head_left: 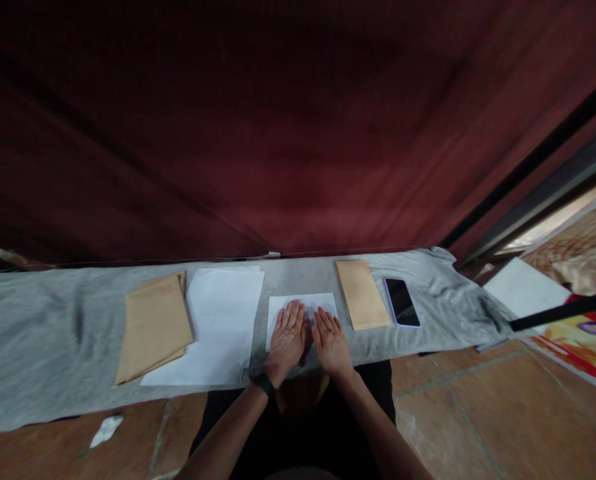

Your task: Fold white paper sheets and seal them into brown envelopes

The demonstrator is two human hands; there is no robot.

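A sheet of white paper (278, 305), seemingly folded, lies crosswise on the grey cloth in front of me. My left hand (289, 337) rests flat on its left half, fingers stretched out and pointing away from me. On the right half my right hand (331, 339) also lies flat, its fingers extended. The two hands are side by side with a narrow gap between them, and they cover the near part of the paper. Left of them is a stack of larger white sheets (223, 327). To the right lies a brown envelope (362, 295).
Several brown envelopes (155, 323) overlap the white stack at the left. A phone (402, 302) lies right of the single envelope. Grey cloth (48, 333) covers the narrow table, with a dark red curtain (298, 133) behind. A white scrap (107, 431) is on the tiled floor.
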